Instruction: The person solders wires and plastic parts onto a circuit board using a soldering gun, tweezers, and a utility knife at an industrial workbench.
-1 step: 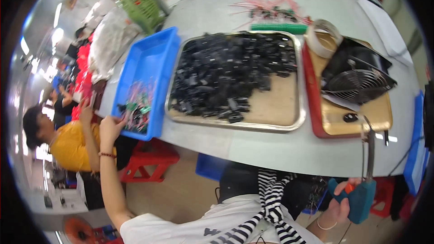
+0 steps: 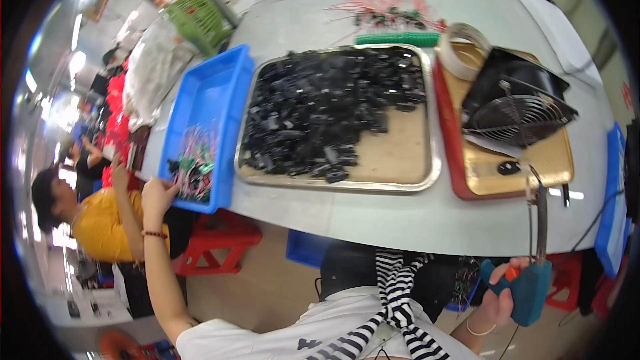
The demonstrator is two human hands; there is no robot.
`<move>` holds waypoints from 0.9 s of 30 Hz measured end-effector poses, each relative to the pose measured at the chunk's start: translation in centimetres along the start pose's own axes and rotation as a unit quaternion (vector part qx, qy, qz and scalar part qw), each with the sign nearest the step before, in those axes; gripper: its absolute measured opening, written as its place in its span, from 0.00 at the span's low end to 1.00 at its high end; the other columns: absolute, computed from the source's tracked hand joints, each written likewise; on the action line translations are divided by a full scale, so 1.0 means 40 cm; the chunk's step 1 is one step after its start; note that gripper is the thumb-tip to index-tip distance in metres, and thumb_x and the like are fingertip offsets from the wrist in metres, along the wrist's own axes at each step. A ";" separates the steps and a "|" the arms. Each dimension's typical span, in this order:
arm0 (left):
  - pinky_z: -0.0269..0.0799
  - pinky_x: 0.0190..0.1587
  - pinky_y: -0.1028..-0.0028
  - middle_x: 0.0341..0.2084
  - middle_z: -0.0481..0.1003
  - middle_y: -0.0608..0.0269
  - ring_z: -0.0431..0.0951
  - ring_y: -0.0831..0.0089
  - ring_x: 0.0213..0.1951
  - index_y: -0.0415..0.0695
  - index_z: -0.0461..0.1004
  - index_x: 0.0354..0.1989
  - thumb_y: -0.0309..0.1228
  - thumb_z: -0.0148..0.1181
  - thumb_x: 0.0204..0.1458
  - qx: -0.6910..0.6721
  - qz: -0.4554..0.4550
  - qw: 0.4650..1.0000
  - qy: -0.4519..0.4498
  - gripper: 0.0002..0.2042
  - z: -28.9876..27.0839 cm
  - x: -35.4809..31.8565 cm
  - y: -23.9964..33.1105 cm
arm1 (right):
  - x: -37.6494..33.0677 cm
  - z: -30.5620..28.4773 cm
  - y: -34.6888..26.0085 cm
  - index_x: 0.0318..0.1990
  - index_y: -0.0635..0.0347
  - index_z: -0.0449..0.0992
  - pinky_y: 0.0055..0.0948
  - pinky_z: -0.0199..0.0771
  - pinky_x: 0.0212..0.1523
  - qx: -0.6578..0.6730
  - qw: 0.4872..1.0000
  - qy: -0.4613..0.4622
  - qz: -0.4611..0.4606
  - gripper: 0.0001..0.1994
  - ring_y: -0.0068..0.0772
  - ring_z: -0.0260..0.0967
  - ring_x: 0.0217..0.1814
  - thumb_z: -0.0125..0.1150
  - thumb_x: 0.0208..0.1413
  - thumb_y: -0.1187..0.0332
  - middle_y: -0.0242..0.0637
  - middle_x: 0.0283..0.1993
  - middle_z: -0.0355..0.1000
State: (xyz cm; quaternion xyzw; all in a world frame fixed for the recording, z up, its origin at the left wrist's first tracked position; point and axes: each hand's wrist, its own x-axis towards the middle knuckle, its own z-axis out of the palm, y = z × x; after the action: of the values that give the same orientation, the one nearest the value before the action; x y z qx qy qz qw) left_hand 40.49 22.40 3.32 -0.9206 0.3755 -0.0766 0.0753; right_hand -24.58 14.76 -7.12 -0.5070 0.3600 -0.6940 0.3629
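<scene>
My left hand (image 2: 159, 197) is at the near left edge of a blue plastic bin (image 2: 230, 90), its fingers drawn together at the rim. Whatever is between those fingertips is too small or hidden to make out. Inside the bin's near end lies a pile of small green circuit boards with pink and white wires (image 2: 195, 167). My right hand (image 2: 497, 303) grips a teal soldering gun (image 2: 531, 293) with an orange trigger. Its metal barrel and a thin wire guide point up over the near edge of a gold tray (image 2: 550, 175), close to a small black part (image 2: 509, 168).
A metal tray (image 2: 430, 173) of black plastic housings fills the middle. A black fan (image 2: 520, 110) and a tape roll (image 2: 463, 50) occupy the gold tray. Behind are wired boards (image 2: 393, 17) by a green strip (image 2: 398, 39). A person in yellow (image 2: 107, 223) sits at left, near a red stool (image 2: 223, 243).
The view has shifted slightly, so the table items appear a little further left. My left hand stays by the bin's edge, and my right hand keeps its grip on the soldering gun.
</scene>
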 end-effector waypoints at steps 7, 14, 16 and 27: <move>0.71 0.36 0.61 0.25 0.77 0.53 0.77 0.57 0.33 0.43 0.78 0.34 0.36 0.62 0.48 0.053 0.190 0.974 0.110 0.10 -0.156 0.015 0.330 | -0.012 -0.028 -0.019 0.54 0.75 0.60 0.23 0.62 0.24 0.025 0.999 0.036 0.014 0.30 0.31 0.62 0.25 0.57 0.44 0.67 0.51 0.47 0.62; 0.73 0.37 0.70 0.30 0.80 0.52 0.80 0.63 0.32 0.38 0.79 0.37 0.36 0.58 0.52 -0.230 0.486 0.843 -0.023 0.13 -0.230 0.124 0.857 | 0.001 -0.028 -0.034 0.53 0.73 0.60 0.22 0.62 0.24 0.050 0.999 -0.001 -0.002 0.28 0.32 0.62 0.24 0.59 0.44 0.67 0.50 0.46 0.61; 0.73 0.40 0.71 0.31 0.80 0.53 0.80 0.67 0.35 0.38 0.79 0.39 0.37 0.59 0.51 -0.269 0.473 0.838 -0.037 0.14 -0.203 0.219 0.958 | -0.014 -0.027 -0.045 0.53 0.73 0.60 0.23 0.62 0.24 0.054 0.998 0.019 0.002 0.28 0.32 0.63 0.24 0.59 0.44 0.67 0.50 0.45 0.61; 0.61 0.28 0.83 0.27 0.75 0.75 0.68 0.86 0.27 0.49 0.80 0.35 0.39 0.67 0.47 -0.345 0.321 0.810 -0.350 0.10 -0.098 0.403 1.141 | -0.046 -0.099 -0.060 0.52 0.72 0.60 0.24 0.65 0.25 0.059 0.994 0.085 0.045 0.28 0.34 0.66 0.25 0.60 0.44 0.68 0.50 0.46 0.62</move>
State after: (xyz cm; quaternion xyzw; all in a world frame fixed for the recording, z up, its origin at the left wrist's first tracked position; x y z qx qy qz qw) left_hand 20.07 -21.51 -0.47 -0.6780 0.5992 0.4137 -0.1002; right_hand -28.34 18.04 -6.74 -0.4077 0.3702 -0.7375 0.3909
